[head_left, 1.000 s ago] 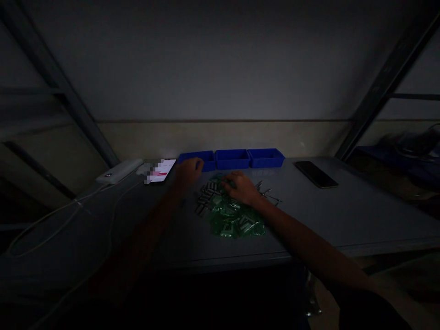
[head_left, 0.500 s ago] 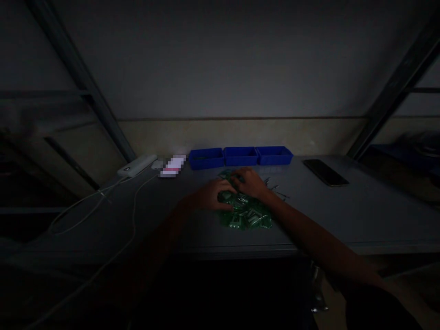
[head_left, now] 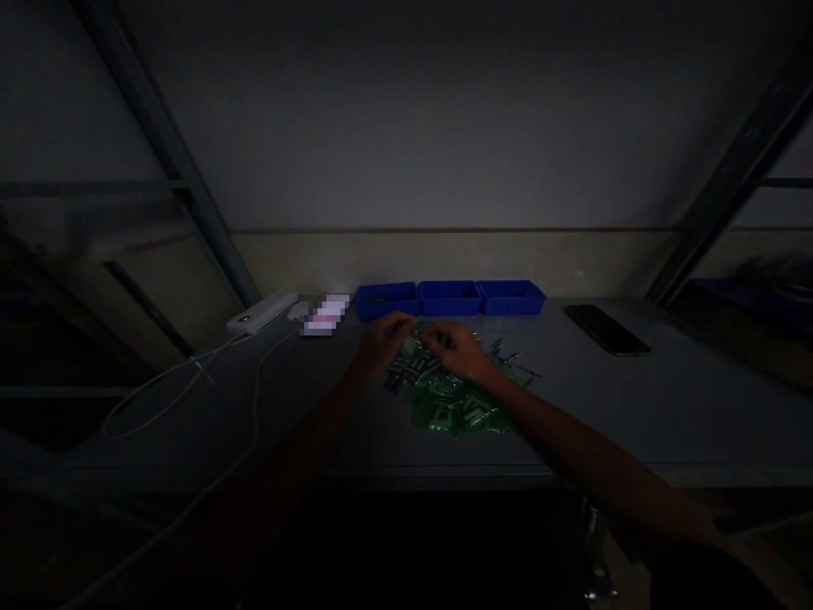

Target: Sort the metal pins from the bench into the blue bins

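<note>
My left hand (head_left: pixel 381 341) is closed in a pinch, with its fingertips close to those of my right hand (head_left: pixel 458 349), which is pinched too. Between and just below the fingertips shows a small green plastic bag (head_left: pixel 410 344), dim and partly covered by the fingers. Loose metal pieces (head_left: pixel 401 373) lie on the table under my hands. Nearer to me, a pile of green plastic bags (head_left: pixel 457 408) with metal parts inside spreads beneath my right wrist. Several thin metal pieces (head_left: pixel 517 364) are scattered to its right.
Three blue bins (head_left: pixel 450 298) stand in a row by the wall; the left one has something green inside. A lit phone (head_left: pixel 327 315), a white power bank (head_left: pixel 262 313) and a cable (head_left: pixel 257 385) lie left. A dark phone (head_left: pixel 606 329) rests right on the grey table (head_left: pixel 686 398).
My left hand has lifted off the green bags and gone up beside my right hand, closing to a pinch. Metal pieces it covered now show. The view has tilted slightly.
</note>
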Demonstrator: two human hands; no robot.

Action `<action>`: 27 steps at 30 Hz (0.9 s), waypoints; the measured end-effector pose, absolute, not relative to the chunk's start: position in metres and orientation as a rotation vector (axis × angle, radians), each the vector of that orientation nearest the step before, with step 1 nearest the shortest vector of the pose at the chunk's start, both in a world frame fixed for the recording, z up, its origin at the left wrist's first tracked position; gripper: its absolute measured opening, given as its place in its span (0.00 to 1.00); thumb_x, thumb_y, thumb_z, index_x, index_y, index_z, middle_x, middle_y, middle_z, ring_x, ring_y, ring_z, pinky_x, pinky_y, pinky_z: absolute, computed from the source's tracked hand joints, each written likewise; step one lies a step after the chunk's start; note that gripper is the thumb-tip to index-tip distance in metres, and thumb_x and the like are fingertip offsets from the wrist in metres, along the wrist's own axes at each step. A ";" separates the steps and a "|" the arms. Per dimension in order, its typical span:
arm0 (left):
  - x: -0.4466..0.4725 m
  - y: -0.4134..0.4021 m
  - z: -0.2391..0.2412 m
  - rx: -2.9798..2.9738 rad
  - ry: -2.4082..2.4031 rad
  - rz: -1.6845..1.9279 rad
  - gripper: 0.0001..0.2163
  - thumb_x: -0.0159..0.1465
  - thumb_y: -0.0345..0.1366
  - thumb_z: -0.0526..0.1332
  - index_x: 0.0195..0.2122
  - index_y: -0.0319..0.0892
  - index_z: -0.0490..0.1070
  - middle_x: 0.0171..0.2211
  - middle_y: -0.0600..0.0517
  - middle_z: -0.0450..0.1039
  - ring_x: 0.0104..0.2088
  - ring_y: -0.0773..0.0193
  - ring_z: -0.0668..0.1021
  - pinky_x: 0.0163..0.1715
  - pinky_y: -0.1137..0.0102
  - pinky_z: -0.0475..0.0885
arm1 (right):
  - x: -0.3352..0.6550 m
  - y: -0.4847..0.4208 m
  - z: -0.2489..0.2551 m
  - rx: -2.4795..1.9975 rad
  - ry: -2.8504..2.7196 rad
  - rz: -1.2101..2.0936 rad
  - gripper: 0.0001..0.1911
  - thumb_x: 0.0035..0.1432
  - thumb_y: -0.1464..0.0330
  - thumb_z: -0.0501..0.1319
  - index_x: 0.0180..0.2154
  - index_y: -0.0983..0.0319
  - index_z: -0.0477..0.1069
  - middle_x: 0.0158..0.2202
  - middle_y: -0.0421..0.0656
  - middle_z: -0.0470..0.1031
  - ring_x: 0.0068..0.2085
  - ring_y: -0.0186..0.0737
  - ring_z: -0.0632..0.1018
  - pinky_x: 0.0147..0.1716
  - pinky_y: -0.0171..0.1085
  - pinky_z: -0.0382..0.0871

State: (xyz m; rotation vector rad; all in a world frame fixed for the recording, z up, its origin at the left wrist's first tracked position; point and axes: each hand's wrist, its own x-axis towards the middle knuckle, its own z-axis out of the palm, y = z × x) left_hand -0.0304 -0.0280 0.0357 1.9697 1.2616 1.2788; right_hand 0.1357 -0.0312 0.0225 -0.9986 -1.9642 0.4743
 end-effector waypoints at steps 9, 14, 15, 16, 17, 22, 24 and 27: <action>-0.024 -0.025 0.027 1.690 1.155 1.157 0.12 0.54 0.44 0.60 0.33 0.39 0.69 0.25 0.53 0.70 0.25 0.66 0.71 0.25 0.72 0.64 | 0.144 -0.018 0.023 -1.045 -1.452 0.762 0.13 0.51 0.60 0.56 0.27 0.63 0.68 0.23 0.38 0.68 0.26 0.33 0.68 0.27 0.33 0.60; -0.024 -0.026 0.028 1.746 1.186 1.149 0.10 0.55 0.42 0.58 0.27 0.40 0.68 0.22 0.55 0.67 0.24 0.67 0.69 0.25 0.72 0.62 | 0.145 -0.017 0.022 -1.008 -1.466 0.778 0.13 0.49 0.59 0.58 0.28 0.63 0.68 0.22 0.37 0.66 0.25 0.32 0.67 0.26 0.33 0.59; -0.024 -0.026 0.028 1.756 1.190 1.157 0.09 0.55 0.42 0.58 0.27 0.40 0.68 0.21 0.55 0.67 0.24 0.67 0.69 0.25 0.72 0.62 | 0.145 -0.017 0.021 -0.997 -1.479 0.776 0.13 0.49 0.59 0.58 0.29 0.63 0.68 0.21 0.36 0.65 0.24 0.32 0.66 0.25 0.32 0.59; -0.024 -0.026 0.027 1.768 1.193 1.164 0.09 0.55 0.41 0.58 0.26 0.40 0.67 0.21 0.55 0.67 0.24 0.67 0.70 0.25 0.72 0.62 | 0.145 -0.017 0.021 -0.988 -1.493 0.770 0.13 0.49 0.59 0.58 0.31 0.63 0.68 0.20 0.35 0.64 0.24 0.32 0.66 0.25 0.32 0.59; -0.024 -0.025 0.026 1.782 1.195 1.167 0.09 0.55 0.41 0.58 0.26 0.40 0.67 0.21 0.55 0.67 0.25 0.67 0.70 0.26 0.73 0.62 | 0.144 -0.017 0.020 -0.982 -1.508 0.762 0.13 0.49 0.60 0.58 0.34 0.63 0.68 0.20 0.34 0.63 0.23 0.31 0.66 0.24 0.32 0.59; -0.024 -0.023 0.022 1.744 1.195 1.128 0.10 0.54 0.41 0.60 0.24 0.40 0.67 0.23 0.54 0.69 0.27 0.66 0.72 0.26 0.73 0.64 | 0.146 -0.016 0.018 -0.980 -1.585 0.708 0.10 0.49 0.63 0.57 0.32 0.63 0.68 0.23 0.37 0.67 0.27 0.33 0.69 0.28 0.33 0.62; -0.023 -0.023 0.023 1.646 1.174 1.095 0.11 0.54 0.44 0.60 0.26 0.40 0.68 0.24 0.53 0.70 0.27 0.66 0.72 0.25 0.73 0.64 | 0.147 -0.016 0.018 -0.969 -1.598 0.676 0.08 0.50 0.64 0.56 0.30 0.62 0.67 0.24 0.38 0.68 0.28 0.33 0.69 0.29 0.34 0.62; -0.023 -0.022 0.025 1.390 1.128 1.052 0.16 0.56 0.49 0.60 0.29 0.39 0.69 0.26 0.51 0.72 0.27 0.64 0.74 0.25 0.72 0.65 | 0.147 -0.018 0.019 -0.979 -1.606 0.621 0.07 0.50 0.64 0.56 0.27 0.62 0.66 0.25 0.38 0.68 0.28 0.33 0.69 0.30 0.33 0.62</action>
